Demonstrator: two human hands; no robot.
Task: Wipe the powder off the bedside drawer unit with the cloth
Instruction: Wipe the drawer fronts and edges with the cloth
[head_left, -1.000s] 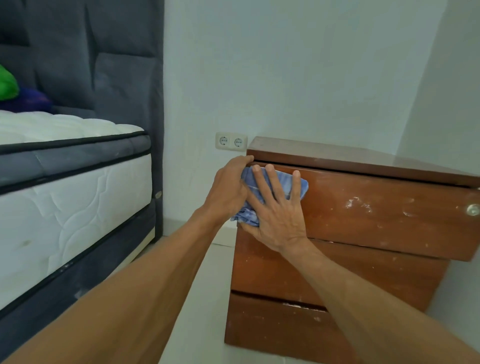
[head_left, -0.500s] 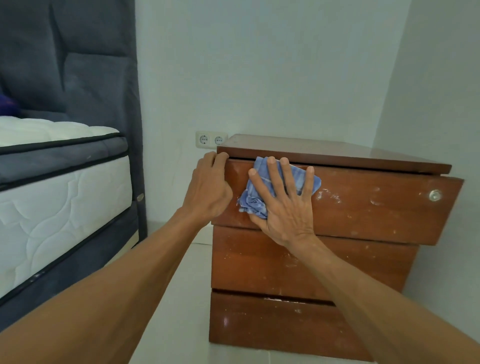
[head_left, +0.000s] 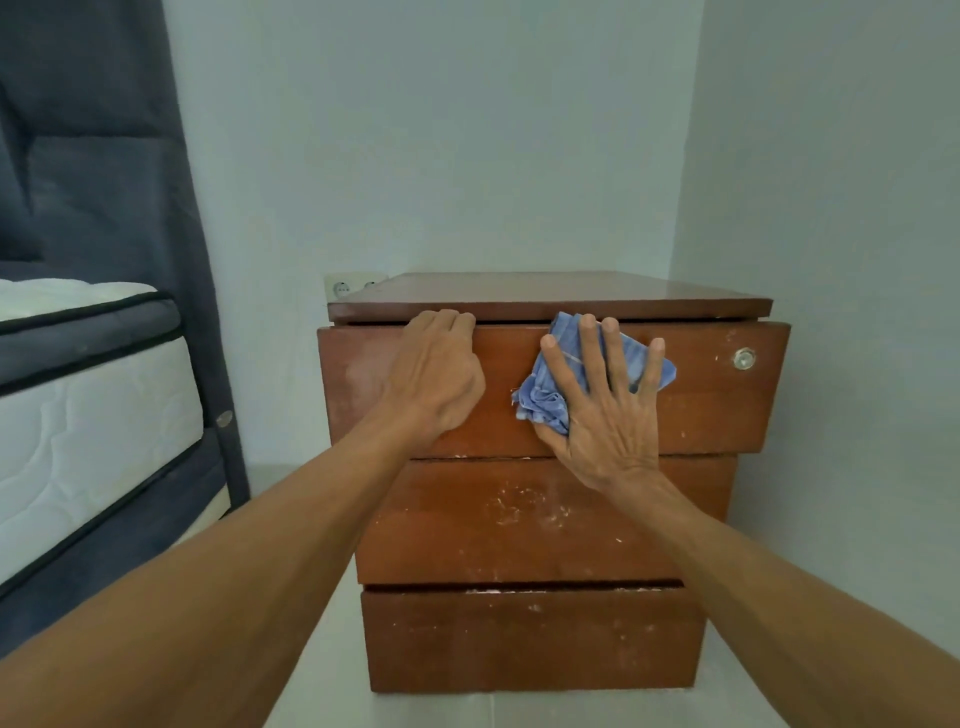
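Head view: we are pressing the blue cloth (head_left: 550, 400) flat under the spread right hand (head_left: 605, 415) on the top drawer front of the bedside drawer unit (head_left: 519, 639). The left hand (head_left: 434, 374) is curling over that drawer's upper edge, bracing. We are advising firm, overlapping strokes rightward toward the knob (head_left: 744, 358), then down to the powder (head_left: 524, 506) below the right hand. Versus half a second earlier, the cloth is sitting further right, and specks beside it are gone.
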